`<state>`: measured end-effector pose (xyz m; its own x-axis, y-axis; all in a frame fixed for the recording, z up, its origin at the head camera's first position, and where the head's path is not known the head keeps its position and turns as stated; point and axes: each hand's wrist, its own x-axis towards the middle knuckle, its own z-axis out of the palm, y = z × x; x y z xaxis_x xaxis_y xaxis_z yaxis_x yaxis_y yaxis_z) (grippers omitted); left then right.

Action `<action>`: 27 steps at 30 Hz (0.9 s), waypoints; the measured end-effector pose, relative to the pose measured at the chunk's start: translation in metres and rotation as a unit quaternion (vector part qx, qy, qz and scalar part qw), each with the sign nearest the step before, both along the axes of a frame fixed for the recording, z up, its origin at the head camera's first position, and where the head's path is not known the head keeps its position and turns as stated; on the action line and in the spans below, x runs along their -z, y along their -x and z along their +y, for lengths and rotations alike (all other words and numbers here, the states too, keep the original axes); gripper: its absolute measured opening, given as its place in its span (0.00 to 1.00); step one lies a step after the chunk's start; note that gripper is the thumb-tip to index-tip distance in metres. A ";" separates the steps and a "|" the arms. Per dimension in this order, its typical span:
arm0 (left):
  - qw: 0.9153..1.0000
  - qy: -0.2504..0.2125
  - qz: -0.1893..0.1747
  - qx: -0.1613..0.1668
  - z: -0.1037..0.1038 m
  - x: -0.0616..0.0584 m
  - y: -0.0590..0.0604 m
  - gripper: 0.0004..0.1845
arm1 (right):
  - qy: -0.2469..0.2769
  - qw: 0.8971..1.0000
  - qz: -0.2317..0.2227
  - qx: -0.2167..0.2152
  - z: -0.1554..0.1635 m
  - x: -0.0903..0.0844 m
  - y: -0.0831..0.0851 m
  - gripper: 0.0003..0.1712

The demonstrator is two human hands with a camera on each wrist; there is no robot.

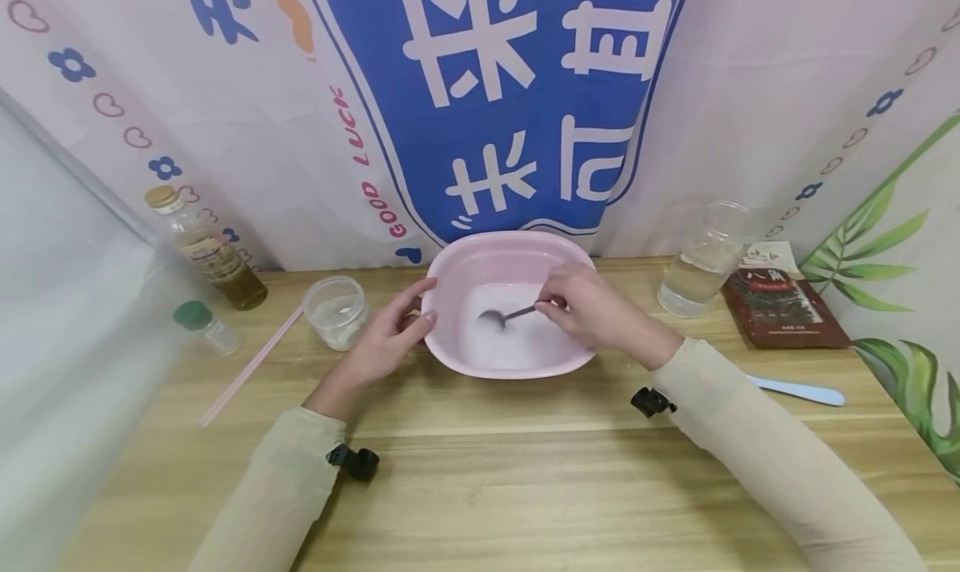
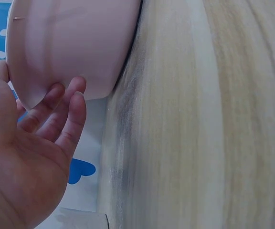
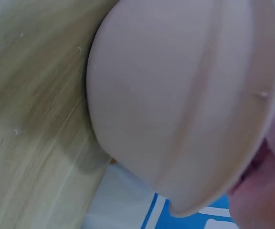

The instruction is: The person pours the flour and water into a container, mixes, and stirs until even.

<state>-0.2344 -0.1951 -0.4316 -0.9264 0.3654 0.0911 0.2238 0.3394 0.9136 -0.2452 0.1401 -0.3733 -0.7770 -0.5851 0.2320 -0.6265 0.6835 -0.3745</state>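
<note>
Pink basin (image 1: 502, 262) between two hands, spoon (image 1: 517, 312) in its white contents (image 1: 502, 351)

Wood-grain table (image 1: 510, 489) fills the near part of the scene, with two pale sleeves (image 1: 780, 447) reaching over it, each with a small black camera (image 1: 354, 462) at the wrist. At the middle, toward the far edge, stands the basin. The left hand (image 1: 386, 338) grips its left side, thumb at the rim and bent fingers against the outer wall. The right hand (image 1: 588, 305) reaches over the right rim and pinches the spoon's dark handle; the bowl of the spoon rests in the contents, and whether these are powder or liquid I cannot tell.

To the right, a light-blue handle (image 1: 798, 390) shows from behind the right sleeve. On the left, a pink stick (image 1: 251, 366) slants away toward a clear jar (image 1: 336, 312) near the left hand, with a small green-capped bottle (image 1: 222, 337) beyond its left side. Farther right lie a brown packet (image 1: 783, 309) and, just beside it, a clear cup (image 1: 701, 268) of clear liquid. At far left stands a glass bottle (image 1: 213, 255) of amber liquid. Behind everything hangs a printed cloth (image 1: 510, 122).
</note>
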 end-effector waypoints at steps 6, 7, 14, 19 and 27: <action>1.000 -0.002 -0.001 0.000 -0.001 0.001 0.001 0.32 | -0.004 1.000 -0.020 -0.023 0.013 -0.010 -0.005 0.05; 1.000 -0.001 -0.001 0.000 -0.001 0.001 0.001 0.32 | -0.008 1.000 -0.012 -0.011 0.016 -0.012 -0.005 0.05; 1.000 0.001 -0.002 -0.001 -0.001 0.001 0.001 0.32 | -0.044 0.993 0.079 0.078 0.027 -0.012 0.000 0.05; 1.000 0.000 -0.007 0.000 -0.001 0.001 0.001 0.32 | -0.032 0.996 0.061 0.060 0.016 -0.001 0.003 0.05; 1.000 -0.005 -0.009 0.000 -0.001 0.002 0.002 0.32 | 0.009 0.999 -0.034 -0.038 0.009 0.002 -0.005 0.04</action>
